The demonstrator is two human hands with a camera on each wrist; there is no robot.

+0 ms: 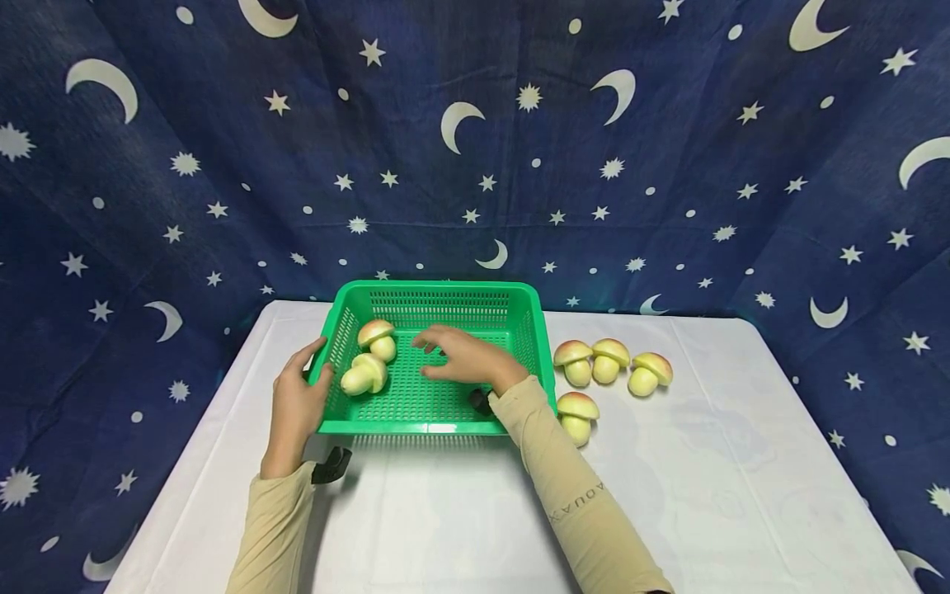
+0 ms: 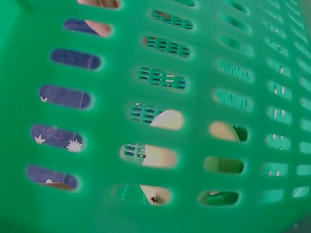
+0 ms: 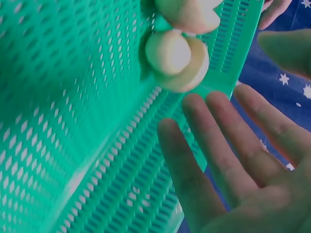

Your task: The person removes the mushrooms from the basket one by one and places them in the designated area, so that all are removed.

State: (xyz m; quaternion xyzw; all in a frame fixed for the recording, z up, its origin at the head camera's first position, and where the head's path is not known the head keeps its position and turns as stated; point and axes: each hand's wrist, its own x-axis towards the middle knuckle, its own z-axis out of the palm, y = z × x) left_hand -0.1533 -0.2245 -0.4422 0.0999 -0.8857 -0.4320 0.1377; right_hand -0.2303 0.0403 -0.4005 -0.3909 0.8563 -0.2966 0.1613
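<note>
Near the back edge of a table under a white cloth (image 1: 438,520) sits a rectangular green plastic basket (image 1: 438,286) with slotted walls and a perforated floor. Two mushroom-shaped pieces lie inside, at its left: a rear mushroom with a reddish-brown cap and pale yellow stem (image 1: 377,337), and a front mushroom with a pale yellow stem pointing toward the near left (image 1: 364,375). Close together on the cloth to the right of the basket are a left mushroom (image 1: 573,361) and a middle mushroom (image 1: 610,360), both cap up; the rightmost mushroom (image 1: 650,374) tilts slightly apart from them. A nearest mushroom (image 1: 577,417) stands just beside the basket's right wall, close to the right sleeve (image 1: 582,503). The bare left hand (image 1: 292,406) is at the basket's left rim, thumb and fingers apart. The bare right hand (image 1: 471,356) reaches over the right side and is above the basket floor, its fingers spread, as the right wrist view confirms. From the left wrist, the slotted green wall fills the view, with pale mushroom surfaces visible through its openings. Behind hangs a dark blue cloth (image 1: 416,140) printed with pale moons and stars.
</note>
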